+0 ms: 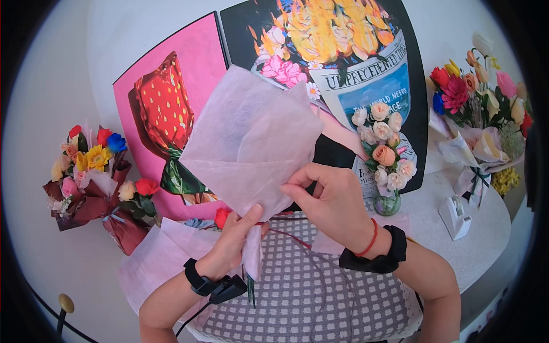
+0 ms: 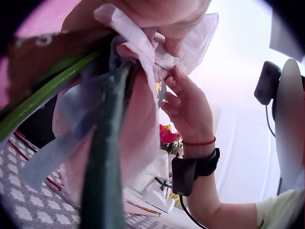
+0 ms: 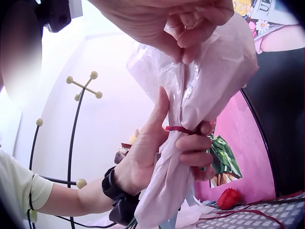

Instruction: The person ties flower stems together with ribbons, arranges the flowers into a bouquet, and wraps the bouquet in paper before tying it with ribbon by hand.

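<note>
Pale pink wrapping paper point(image 1: 257, 137) stands as a bouquet cone above the checked cloth, its narrow neck gripped by my left hand point(image 1: 237, 234). In the right wrist view a dark red ribbon point(image 3: 180, 129) crosses the neck beside the left fingers, and gathered paper hangs below. My right hand point(image 1: 334, 200) pinches the front of the paper between thumb and index finger, above the ribbon. Green stems point(image 2: 102, 143) stick out below the left hand, with a pale blue ribbon point(image 2: 71, 138) next to them. Any blooms inside the wrap are hidden.
A dark red wrapped bouquet point(image 1: 123, 228) is at the left and another bouquet point(image 1: 486, 143) at the right. A glass vase point(image 1: 387, 203) of roses and a white tape dispenser point(image 1: 455, 217) stand on the right. Loose pink sheets point(image 1: 154, 263) and a red flower point(image 3: 228, 198) lie on the table.
</note>
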{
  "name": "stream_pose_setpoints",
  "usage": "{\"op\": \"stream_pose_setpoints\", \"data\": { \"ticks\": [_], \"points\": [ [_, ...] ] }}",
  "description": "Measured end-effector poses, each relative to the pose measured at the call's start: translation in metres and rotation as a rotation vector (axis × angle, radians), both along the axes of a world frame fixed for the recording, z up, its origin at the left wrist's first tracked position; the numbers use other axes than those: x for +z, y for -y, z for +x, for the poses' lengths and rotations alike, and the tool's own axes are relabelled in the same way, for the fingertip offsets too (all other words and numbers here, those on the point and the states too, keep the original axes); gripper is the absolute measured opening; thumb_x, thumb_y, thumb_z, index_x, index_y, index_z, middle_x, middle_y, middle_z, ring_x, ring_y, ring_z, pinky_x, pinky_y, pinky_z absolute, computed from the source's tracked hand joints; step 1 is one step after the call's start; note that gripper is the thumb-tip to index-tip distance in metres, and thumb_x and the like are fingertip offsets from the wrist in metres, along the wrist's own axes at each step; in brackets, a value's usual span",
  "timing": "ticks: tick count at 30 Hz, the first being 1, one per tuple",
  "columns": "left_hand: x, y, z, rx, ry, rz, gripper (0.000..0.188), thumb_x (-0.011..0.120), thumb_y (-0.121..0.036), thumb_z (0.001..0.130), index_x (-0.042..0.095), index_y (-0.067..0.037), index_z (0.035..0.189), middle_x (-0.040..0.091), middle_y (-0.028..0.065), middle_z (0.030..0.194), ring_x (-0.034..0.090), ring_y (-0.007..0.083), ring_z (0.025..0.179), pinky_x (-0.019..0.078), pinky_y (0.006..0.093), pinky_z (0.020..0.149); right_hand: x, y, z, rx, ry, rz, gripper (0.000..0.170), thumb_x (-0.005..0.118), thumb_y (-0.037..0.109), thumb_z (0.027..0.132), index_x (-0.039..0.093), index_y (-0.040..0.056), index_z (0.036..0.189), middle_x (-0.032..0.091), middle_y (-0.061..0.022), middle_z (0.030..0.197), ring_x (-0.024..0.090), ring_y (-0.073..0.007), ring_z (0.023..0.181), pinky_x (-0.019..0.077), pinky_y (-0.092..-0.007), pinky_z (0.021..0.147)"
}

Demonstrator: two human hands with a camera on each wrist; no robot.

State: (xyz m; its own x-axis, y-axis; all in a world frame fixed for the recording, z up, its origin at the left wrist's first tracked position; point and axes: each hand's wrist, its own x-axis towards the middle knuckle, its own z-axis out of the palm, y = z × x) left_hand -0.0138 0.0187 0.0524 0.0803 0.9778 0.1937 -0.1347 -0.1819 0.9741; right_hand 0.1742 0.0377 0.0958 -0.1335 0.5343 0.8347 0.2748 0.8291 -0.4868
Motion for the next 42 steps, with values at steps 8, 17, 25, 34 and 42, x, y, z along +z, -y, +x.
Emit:
{"op": "stream_pose_setpoints", "data": {
  "ticks": [8, 17, 25, 34, 42],
  "points": [
    [0.003, 0.005, 0.01, 0.062, -0.159, 0.046, 0.053, 0.056, -0.056, 0.076, 0.05, -0.007, 0.096, 0.047, 0.0002, 0.065, 0.041, 0.0075, 0.056, 0.029, 0.0202, 0.049, 0.002, -0.003, 0.0, -0.021, 0.004, 0.015, 0.011, 0.064, 0.015, 0.071, 0.06, 0.0057, 0.068, 0.061, -0.0072, 0.061, 0.059, -0.0217, 0.052, 0.0423, -0.0305, 0.047],
    [0.005, 0.008, 0.02, 0.097, -0.127, 0.116, 0.054, 0.058, -0.052, 0.077, 0.049, -0.006, 0.102, 0.048, -0.001, 0.072, 0.041, 0.0073, 0.057, 0.0292, 0.0204, 0.048, 0.0, -0.006, 0.001, -0.069, -0.003, 0.118, 0.013, 0.065, 0.016, 0.071, 0.057, 0.0059, 0.075, 0.061, -0.0073, 0.061, 0.06, -0.0232, 0.054, 0.0428, -0.0316, 0.047],
    [0.005, 0.01, 0.023, 0.095, -0.13, 0.117, 0.055, 0.057, -0.053, 0.077, 0.048, -0.006, 0.104, 0.046, -0.001, 0.071, 0.041, 0.0064, 0.055, 0.0282, 0.0195, 0.046, 0.006, -0.003, 0.009, -0.141, 0.048, 0.114, 0.024, 0.068, 0.02, 0.069, 0.049, 0.0085, 0.081, 0.06, -0.0065, 0.058, 0.06, -0.0242, 0.053, 0.0416, -0.0325, 0.046],
    [0.0, 0.009, 0.022, 0.085, -0.135, 0.128, 0.053, 0.057, -0.051, 0.078, 0.049, -0.005, 0.103, 0.047, -0.0008, 0.068, 0.04, 0.0059, 0.055, 0.0269, 0.0192, 0.046, 0.009, 0.001, 0.01, -0.271, 0.172, 0.163, 0.022, 0.066, 0.024, 0.071, 0.052, 0.0074, 0.068, 0.057, -0.0062, 0.055, 0.057, -0.0252, 0.05, 0.0396, -0.0346, 0.043],
    [0.001, 0.009, 0.026, 0.078, -0.058, 0.113, 0.047, 0.057, -0.049, 0.079, 0.051, -0.005, 0.096, 0.047, -0.0011, 0.065, 0.038, 0.0055, 0.053, 0.0271, 0.0195, 0.046, 0.009, 0.003, 0.011, -0.327, 0.197, 0.254, 0.026, 0.067, 0.028, 0.07, 0.052, 0.0065, 0.067, 0.055, -0.0059, 0.054, 0.056, -0.0237, 0.049, 0.0386, -0.0331, 0.042]
  ]
}}
